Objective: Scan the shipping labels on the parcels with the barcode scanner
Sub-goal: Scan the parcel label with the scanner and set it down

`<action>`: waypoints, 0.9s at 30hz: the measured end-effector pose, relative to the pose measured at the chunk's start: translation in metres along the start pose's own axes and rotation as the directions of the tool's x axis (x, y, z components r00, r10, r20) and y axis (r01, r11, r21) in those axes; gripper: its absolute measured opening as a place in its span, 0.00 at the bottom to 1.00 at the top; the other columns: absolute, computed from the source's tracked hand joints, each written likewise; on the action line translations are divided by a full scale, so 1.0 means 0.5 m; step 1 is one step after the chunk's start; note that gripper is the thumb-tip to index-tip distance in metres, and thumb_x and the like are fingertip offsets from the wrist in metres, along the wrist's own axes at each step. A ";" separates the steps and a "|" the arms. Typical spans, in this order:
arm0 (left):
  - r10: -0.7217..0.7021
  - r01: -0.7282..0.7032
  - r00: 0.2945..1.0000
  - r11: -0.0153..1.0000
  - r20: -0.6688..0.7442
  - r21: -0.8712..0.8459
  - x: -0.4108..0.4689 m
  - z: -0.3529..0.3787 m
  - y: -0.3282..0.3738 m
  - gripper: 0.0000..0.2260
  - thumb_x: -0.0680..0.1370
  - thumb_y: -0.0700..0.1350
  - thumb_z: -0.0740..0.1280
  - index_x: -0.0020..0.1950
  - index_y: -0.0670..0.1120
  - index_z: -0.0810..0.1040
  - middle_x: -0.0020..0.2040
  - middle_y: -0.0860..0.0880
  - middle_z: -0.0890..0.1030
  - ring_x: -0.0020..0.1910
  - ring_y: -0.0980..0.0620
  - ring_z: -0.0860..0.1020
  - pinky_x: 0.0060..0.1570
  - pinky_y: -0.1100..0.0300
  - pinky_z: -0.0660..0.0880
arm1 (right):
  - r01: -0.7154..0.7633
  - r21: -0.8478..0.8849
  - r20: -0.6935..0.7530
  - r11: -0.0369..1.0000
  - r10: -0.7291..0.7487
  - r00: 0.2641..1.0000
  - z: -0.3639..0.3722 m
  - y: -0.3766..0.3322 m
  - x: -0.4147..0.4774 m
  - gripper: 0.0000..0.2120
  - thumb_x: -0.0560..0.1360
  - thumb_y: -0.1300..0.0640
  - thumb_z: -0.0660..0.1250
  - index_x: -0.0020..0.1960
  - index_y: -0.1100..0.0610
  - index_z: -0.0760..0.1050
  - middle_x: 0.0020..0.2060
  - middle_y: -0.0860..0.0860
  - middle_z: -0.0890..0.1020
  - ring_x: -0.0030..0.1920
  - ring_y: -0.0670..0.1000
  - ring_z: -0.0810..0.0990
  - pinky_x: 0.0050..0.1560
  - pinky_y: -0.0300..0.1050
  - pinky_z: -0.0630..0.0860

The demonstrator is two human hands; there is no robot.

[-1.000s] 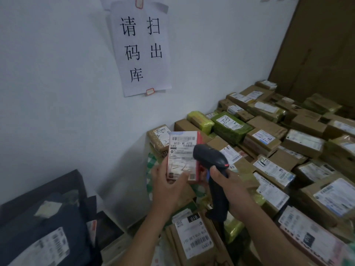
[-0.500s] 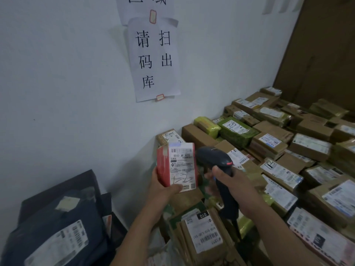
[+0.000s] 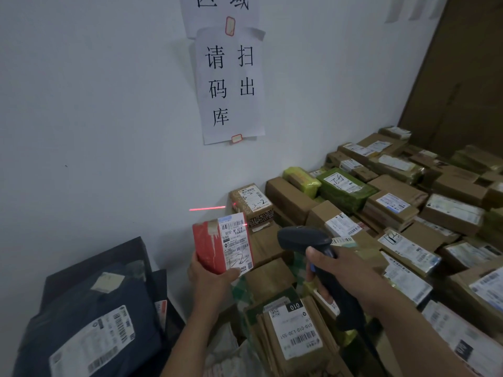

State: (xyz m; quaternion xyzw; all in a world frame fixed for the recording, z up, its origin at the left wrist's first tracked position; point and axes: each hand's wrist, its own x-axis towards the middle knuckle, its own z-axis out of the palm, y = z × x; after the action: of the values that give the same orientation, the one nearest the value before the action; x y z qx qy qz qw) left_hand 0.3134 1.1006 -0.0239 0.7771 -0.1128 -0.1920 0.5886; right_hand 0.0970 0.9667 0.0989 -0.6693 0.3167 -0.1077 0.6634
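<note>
Holding red parcel point(image 3: 208, 247), left hand point(image 3: 211, 280), right hand point(image 3: 344, 273) gripping scanner point(image 3: 302, 238), apart

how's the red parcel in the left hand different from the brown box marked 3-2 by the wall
The red parcel is red-wrapped; the brown box is cardboard. The left hand holds the red parcel upright off the pile; the brown box rests on the pile beside the wall. Both carry a white shipping label with handwriting.
</note>
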 end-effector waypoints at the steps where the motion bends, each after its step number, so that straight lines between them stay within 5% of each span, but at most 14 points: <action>1: 0.006 -0.006 1.000 1.000 0.003 0.006 -0.001 0.000 0.000 0.49 0.64 0.41 0.81 0.77 0.52 0.57 0.70 0.46 0.68 0.66 0.43 0.72 0.60 0.43 0.73 | -0.001 -0.004 0.008 1.000 0.001 1.000 0.001 -0.001 0.000 0.20 0.78 0.49 0.64 0.46 0.68 0.75 0.24 0.49 0.79 0.23 0.49 0.73 0.29 0.41 0.72; 16: 0.006 -0.011 0.991 0.999 0.131 0.033 -0.020 0.023 0.018 0.44 0.65 0.46 0.81 0.75 0.54 0.61 0.68 0.49 0.71 0.63 0.48 0.74 0.58 0.48 0.77 | 0.024 0.029 -0.035 0.999 -0.023 0.999 -0.023 0.010 0.012 0.20 0.75 0.47 0.65 0.44 0.66 0.75 0.26 0.51 0.79 0.24 0.50 0.74 0.29 0.42 0.72; 20: 0.030 -0.022 0.957 0.999 0.289 -0.031 -0.043 0.048 0.056 0.29 0.74 0.45 0.74 0.71 0.55 0.67 0.61 0.53 0.79 0.53 0.58 0.79 0.41 0.66 0.76 | -0.011 0.092 -0.249 0.996 0.034 0.968 -0.054 0.013 0.012 0.21 0.69 0.43 0.68 0.42 0.64 0.76 0.29 0.55 0.80 0.27 0.52 0.77 0.27 0.41 0.75; 27: 0.072 -0.035 0.884 0.995 0.461 -0.088 -0.068 0.139 0.136 0.18 0.78 0.48 0.69 0.67 0.57 0.73 0.55 0.51 0.84 0.50 0.53 0.84 0.50 0.56 0.81 | -0.069 0.134 -0.588 0.989 0.135 0.798 -0.132 0.038 0.004 0.20 0.74 0.42 0.67 0.44 0.61 0.79 0.41 0.58 0.84 0.36 0.56 0.81 0.31 0.43 0.74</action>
State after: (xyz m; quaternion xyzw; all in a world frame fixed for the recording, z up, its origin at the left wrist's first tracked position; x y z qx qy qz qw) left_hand 0.2561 1.0345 0.0309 0.6821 -0.2639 -0.3600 0.5793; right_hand 0.0561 0.9131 0.0865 -0.5476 0.5381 -0.2929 0.5699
